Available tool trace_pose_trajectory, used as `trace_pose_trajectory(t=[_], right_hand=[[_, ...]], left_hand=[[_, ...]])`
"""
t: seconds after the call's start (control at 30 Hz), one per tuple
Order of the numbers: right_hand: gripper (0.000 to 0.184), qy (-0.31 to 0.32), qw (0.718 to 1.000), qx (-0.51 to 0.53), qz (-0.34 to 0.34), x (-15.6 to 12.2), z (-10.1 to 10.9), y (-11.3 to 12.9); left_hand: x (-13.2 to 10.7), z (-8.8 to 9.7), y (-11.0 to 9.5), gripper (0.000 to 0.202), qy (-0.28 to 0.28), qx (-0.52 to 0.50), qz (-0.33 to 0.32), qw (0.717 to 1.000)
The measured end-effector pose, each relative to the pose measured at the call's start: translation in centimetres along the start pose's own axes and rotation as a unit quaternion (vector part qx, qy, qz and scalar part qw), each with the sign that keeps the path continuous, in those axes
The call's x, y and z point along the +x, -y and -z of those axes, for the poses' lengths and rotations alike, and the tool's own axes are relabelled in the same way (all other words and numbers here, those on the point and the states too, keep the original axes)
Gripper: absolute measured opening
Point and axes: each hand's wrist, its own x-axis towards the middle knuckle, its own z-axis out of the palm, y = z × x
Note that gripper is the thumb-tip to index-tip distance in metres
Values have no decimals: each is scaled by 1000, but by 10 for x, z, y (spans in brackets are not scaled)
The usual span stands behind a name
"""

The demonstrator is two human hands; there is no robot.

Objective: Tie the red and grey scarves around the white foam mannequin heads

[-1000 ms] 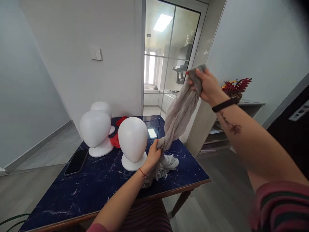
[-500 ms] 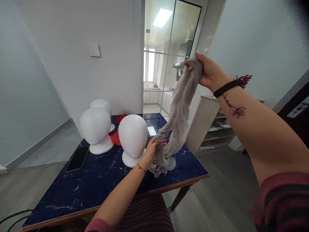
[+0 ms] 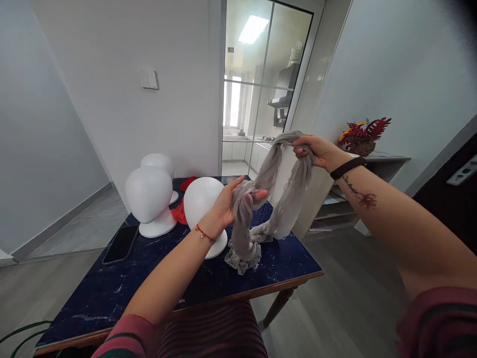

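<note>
A person's right hand (image 3: 316,150) pinches a bunched length of thin grey cloth (image 3: 288,209) between thumb and fingers, and from where I stand the fabric arcs over to the left hand (image 3: 223,203) and also sags below in a long loop. The left hand is loosely open, thumb raised, with the cloth lying across its palm and fingertips showing past the folds. Beneath the left hand, the cloth's lower end rests crumpled on a dark blue marbled table (image 3: 141,293). Just beyond that hand, and partly covered by it, stands a smooth white head form (image 3: 201,196). Farther left of the grip are two more white head forms (image 3: 148,194), one partly hidden behind the other, with red fabric (image 3: 179,214) to their right and a dark phone (image 3: 121,243) lying flat to their left. Beyond the right hand, a basket of red and yellow leaves (image 3: 363,141) tops a shelf unit (image 3: 316,196).
</note>
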Motion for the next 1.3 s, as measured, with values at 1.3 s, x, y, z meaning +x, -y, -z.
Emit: trace_pose_trajectory(t=[1.3], right_hand=[[17, 42, 951, -298, 72, -53, 33, -12]], left_hand=[[-6, -15, -192, 17, -163, 797, -262, 519]])
